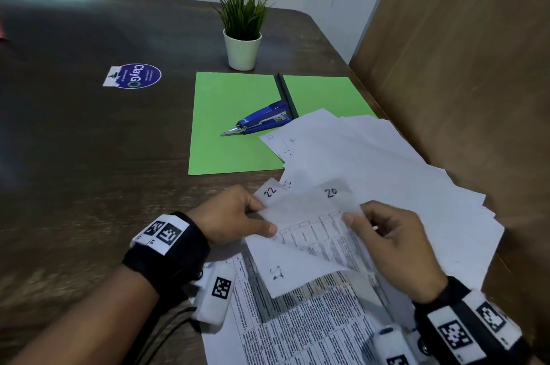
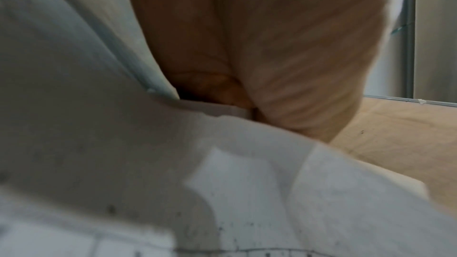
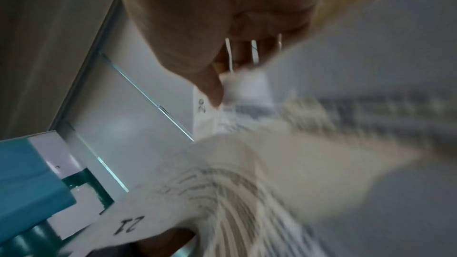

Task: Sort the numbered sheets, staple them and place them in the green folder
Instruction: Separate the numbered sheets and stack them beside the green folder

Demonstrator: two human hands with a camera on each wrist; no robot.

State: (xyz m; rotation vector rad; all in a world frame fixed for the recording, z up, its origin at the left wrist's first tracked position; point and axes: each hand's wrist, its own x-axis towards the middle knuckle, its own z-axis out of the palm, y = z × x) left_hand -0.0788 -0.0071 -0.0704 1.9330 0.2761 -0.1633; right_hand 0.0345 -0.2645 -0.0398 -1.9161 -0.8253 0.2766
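Note:
Near the table's front edge, both hands hold a loose bundle of white numbered sheets. My left hand [image 1: 265, 216] pinches the bundle's left edge, where the sheet marked 22 [image 1: 270, 190] sticks out. My right hand [image 1: 357, 214] pinches the sheet marked 20 [image 1: 330, 192] and lifts it off the bundle. The sheet marked 21 [image 1: 276, 272] lies folded under it, number upside down. In the right wrist view the thumb [image 3: 212, 89] presses on sheet 20 [image 3: 201, 108], with sheet 21 [image 3: 128, 224] below. The green folder [image 1: 232, 150] lies open behind, and a blue stapler [image 1: 262, 120] rests on it.
More white sheets [image 1: 387, 162] fan out to the right, over the folder's right flap. Printed pages [image 1: 297, 332] lie under my wrists. A potted plant [image 1: 242, 49] stands behind the folder. A wooden partition [image 1: 461, 67] walls the right side. A round sticker [image 1: 137, 76] is on the dark table.

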